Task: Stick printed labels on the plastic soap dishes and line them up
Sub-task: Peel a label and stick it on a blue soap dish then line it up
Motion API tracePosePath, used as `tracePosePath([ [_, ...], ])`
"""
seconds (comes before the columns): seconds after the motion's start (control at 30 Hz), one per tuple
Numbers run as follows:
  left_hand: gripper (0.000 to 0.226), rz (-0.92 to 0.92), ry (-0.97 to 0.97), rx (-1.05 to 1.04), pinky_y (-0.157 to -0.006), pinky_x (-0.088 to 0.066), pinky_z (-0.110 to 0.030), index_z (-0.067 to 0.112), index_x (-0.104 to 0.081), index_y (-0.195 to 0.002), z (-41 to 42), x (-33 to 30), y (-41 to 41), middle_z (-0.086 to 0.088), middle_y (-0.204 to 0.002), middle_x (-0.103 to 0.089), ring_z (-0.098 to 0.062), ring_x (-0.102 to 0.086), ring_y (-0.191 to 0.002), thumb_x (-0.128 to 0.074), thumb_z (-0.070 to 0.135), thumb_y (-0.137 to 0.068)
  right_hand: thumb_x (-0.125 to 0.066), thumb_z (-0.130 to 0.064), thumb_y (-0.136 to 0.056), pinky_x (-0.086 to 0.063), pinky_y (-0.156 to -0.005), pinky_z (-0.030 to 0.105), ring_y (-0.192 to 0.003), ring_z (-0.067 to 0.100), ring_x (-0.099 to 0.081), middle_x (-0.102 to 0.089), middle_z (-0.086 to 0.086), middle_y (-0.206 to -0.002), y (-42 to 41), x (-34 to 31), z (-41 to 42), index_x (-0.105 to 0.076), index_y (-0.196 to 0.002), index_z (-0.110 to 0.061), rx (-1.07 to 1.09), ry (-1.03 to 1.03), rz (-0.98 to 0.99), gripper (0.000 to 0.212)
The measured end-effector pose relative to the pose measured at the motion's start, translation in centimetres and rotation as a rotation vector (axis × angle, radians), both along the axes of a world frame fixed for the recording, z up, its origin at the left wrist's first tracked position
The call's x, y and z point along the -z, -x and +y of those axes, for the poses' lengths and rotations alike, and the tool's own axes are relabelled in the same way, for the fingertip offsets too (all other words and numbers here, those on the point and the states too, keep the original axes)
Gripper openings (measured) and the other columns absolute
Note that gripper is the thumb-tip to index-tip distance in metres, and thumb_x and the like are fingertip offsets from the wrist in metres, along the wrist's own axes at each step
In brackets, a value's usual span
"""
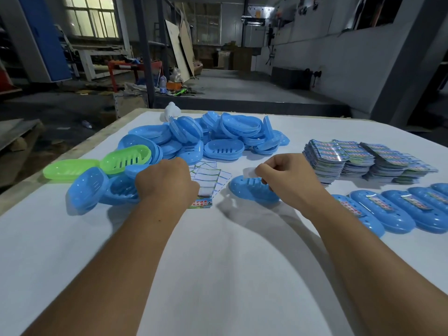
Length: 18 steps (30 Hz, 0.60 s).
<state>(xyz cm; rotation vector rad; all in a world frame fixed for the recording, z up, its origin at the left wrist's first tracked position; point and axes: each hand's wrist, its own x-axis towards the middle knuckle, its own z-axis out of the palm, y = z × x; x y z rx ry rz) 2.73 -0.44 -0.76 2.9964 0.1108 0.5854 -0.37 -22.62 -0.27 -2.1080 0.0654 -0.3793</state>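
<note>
Left hand (167,183) holds printed label (200,204), Chinese characters.

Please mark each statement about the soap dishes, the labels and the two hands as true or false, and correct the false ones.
1. The right hand pinches a small white piece of paper. True.
2. Two green soap dishes lie among the blue ones. True.
3. The label stacks lie on the left side of the table. False: on the right.
4. The dishes in the row at right carry no labels. False: they are labelled.
5. The left hand is lifted high above the table. False: it is low, at the loose labels.
</note>
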Motion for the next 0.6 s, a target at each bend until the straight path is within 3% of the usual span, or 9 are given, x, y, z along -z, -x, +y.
tracePosePath([
  [0.07,0.017,-0.052,0.238,0.077,-0.067,-0.043,-0.032,0.024,-0.067,-0.085,-0.8,-0.2,0.3,0.003,-0.082,-0.066,-0.025,-0.059,-0.081,-0.062,0.039,-0.080,-0.060,-0.038,-0.071,-0.042,-0.054,0.027,-0.049,0.007,-0.049,-0.065,-0.002,-0.059,0.0,0.1,0.2,-0.066,-0.066,-0.013,0.043,0.058,-0.037,0.027],
  [0.17,0.012,0.022,0.906,0.346,-0.060,-0.043,-0.024,0.021,-0.071,-0.071,-3.3,-0.4,1.2,0.007,-0.057,-0.062,-0.012,-0.055,-0.058,-0.071,0.031,-0.078,-0.059,-0.044,-0.067,-0.042,-0.053,0.025,-0.047,0.003,-0.047,-0.060,-0.011,-0.052,0.2,0.0,0.6,-0.064,-0.063,-0.016,0.061,0.093,-0.079,0.029],
  [0.2,0.012,0.060,1.023,0.408,-0.058,-0.043,-0.023,0.021,-0.073,-0.071,-4.0,-0.3,1.6,0.006,-0.057,-0.064,-0.009,-0.054,-0.053,-0.073,0.029,-0.079,-0.060,-0.044,-0.067,-0.041,-0.052,0.025,-0.047,0.003,-0.048,-0.060,-0.012,-0.052,0.3,0.0,0.7,-0.064,-0.063,-0.016,0.057,0.098,-0.090,0.028],
  [0.33,0.011,0.136,1.130,0.497,-0.058,-0.044,-0.016,0.024,-0.079,-0.076,-5.4,0.1,2.1,0.011,-0.063,-0.071,0.001,-0.057,-0.054,-0.076,0.032,-0.083,-0.066,-0.036,-0.074,-0.039,-0.053,0.023,-0.048,0.002,-0.047,-0.057,-0.016,-0.051,0.4,0.1,0.8,-0.063,-0.063,-0.017,0.027,0.126,-0.127,0.022],
  [0.43,0.012,0.161,1.169,0.520,-0.043,-0.032,-0.007,0.018,-0.078,-0.082,-5.6,0.3,2.0,0.019,-0.040,-0.052,0.003,-0.046,-0.038,-0.072,0.025,-0.089,-0.069,-0.034,-0.076,-0.036,-0.051,0.021,-0.047,0.002,-0.046,-0.056,-0.016,-0.049,0.3,0.1,0.9,-0.064,-0.063,-0.017,0.011,0.129,-0.131,0.022],
  [0.6,0.013,0.210,1.189,0.516,-0.036,-0.026,-0.006,0.019,-0.077,-0.086,-5.7,0.5,1.9,0.020,-0.038,-0.047,0.003,-0.043,-0.035,-0.069,0.027,-0.092,-0.067,-0.034,-0.077,-0.037,-0.050,0.021,-0.047,0.002,-0.045,-0.058,-0.013,-0.051,0.3,0.1,0.9,-0.066,-0.065,-0.017,-0.019,0.108,-0.129,0.022],
])
